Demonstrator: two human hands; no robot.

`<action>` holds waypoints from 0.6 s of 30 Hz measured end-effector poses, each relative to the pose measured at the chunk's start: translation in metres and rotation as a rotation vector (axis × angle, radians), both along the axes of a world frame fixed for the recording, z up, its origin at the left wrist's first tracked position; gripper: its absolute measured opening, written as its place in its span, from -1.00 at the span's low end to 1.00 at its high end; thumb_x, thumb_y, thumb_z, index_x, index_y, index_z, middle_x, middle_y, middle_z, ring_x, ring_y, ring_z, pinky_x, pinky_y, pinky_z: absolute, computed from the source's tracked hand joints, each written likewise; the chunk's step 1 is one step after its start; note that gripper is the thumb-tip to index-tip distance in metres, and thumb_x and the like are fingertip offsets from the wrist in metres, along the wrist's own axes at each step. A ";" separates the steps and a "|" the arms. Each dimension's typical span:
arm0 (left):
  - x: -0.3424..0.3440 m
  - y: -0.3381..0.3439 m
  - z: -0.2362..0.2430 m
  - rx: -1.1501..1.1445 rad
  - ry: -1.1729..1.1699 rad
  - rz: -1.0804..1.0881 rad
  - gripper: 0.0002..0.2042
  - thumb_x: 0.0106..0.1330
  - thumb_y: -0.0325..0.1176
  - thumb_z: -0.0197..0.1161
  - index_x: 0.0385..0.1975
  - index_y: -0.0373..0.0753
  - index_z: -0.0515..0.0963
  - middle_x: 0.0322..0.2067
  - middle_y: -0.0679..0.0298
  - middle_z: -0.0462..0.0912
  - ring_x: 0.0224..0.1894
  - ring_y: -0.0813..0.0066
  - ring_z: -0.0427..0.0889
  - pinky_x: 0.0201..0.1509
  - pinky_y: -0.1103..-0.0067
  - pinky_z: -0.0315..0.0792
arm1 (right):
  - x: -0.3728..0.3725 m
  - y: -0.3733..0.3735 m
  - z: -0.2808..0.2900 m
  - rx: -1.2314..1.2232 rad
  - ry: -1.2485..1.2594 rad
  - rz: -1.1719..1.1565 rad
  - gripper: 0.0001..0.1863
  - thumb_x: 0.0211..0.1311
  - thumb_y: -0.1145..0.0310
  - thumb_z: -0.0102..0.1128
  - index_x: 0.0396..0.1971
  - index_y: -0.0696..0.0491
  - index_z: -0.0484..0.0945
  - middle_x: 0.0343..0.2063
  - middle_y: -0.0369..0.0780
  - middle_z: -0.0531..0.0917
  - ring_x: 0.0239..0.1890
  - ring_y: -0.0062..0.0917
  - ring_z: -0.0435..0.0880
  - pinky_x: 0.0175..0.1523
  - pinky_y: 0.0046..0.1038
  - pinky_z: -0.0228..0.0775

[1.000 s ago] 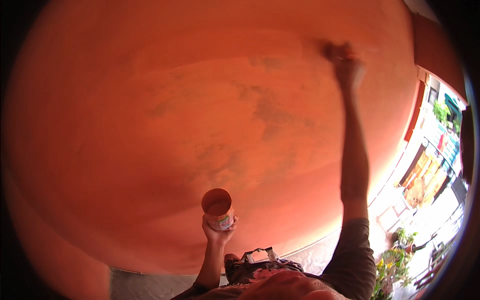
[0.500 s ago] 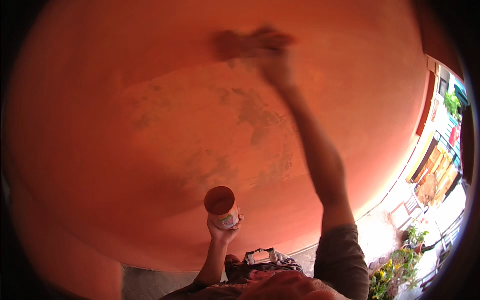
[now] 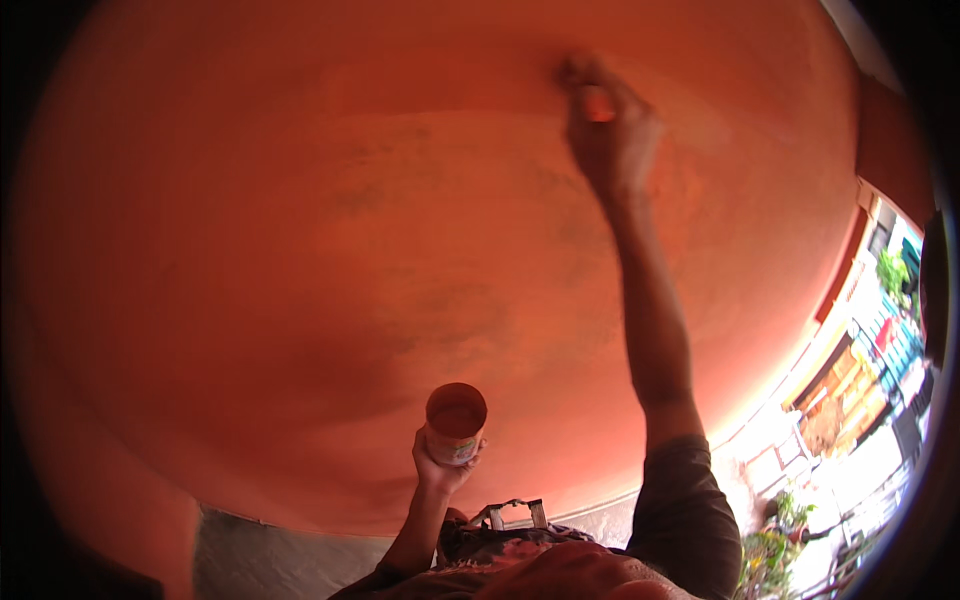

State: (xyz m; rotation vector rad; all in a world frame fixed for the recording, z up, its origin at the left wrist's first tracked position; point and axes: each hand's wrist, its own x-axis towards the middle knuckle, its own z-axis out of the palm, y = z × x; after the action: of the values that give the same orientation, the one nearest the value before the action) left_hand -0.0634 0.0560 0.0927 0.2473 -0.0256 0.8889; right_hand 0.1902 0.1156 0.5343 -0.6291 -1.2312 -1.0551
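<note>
My left hand [image 3: 440, 474] is wrapped round a paint can [image 3: 453, 447] at the lower middle, its open mouth tilted up and reddish inside. High on the orange wall [image 3: 230, 230], my right hand [image 3: 622, 150] is closed on what looks like a paintbrush [image 3: 598, 103]. An orange part of it shows between the fingers; the rest is smeared by motion or hidden by the hand. Darker, fresh-looking colour spreads across the wall left of that hand. Below it, a paler area carries grey-brown patches [image 3: 440, 310].
The top of a metal ladder [image 3: 537, 514] shows just in front of my body. Grey floor [image 3: 270, 560] runs along the wall's foot. At the right are potted plants [image 3: 770, 560], stacked wooden boards [image 3: 845, 385] and a bright outdoor area.
My right hand has swept right along the upper wall with the brush, and its wrist has turned. My left hand and the paint can have shifted slightly right in view. The whole view has turned a little.
</note>
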 end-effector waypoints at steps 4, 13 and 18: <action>0.000 0.002 -0.007 -0.042 0.025 0.053 -0.36 0.30 0.19 -0.01 0.19 -0.18 0.43 -0.04 0.05 0.58 -0.12 -0.06 0.60 -0.40 0.40 0.49 | -0.190 0.019 0.010 -0.046 -0.318 0.032 -0.82 0.08 0.49 0.24 -0.28 -0.03 0.57 -0.32 -0.16 0.70 -0.37 -0.19 0.72 -0.42 -0.17 0.54; 0.008 -0.007 -0.012 -0.137 0.032 0.219 -0.41 0.31 0.18 -0.03 0.14 -0.13 0.46 -0.08 0.06 0.59 -0.18 -0.09 0.59 -0.43 0.36 0.48 | -0.305 0.035 0.014 -0.064 -0.339 0.505 -0.96 0.15 0.44 0.21 -0.42 0.03 0.62 -0.56 -0.08 0.68 -0.47 -0.20 0.68 -0.44 -0.10 0.48; 0.011 0.005 -0.023 -0.104 -0.021 0.174 -0.42 0.32 0.18 -0.02 0.14 -0.13 0.46 -0.08 0.07 0.58 -0.17 -0.05 0.58 -0.43 0.37 0.49 | -0.054 0.021 0.026 -0.150 -0.026 0.642 -0.89 0.21 0.44 0.29 -0.32 0.10 0.54 -0.36 -0.21 0.58 -0.39 -0.48 0.60 -0.33 -0.32 0.54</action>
State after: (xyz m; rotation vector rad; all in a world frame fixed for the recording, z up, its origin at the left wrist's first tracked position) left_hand -0.0521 0.0607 0.0700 0.1440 0.0227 1.0633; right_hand 0.1360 0.1370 0.5603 -0.2923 -1.4126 -0.4382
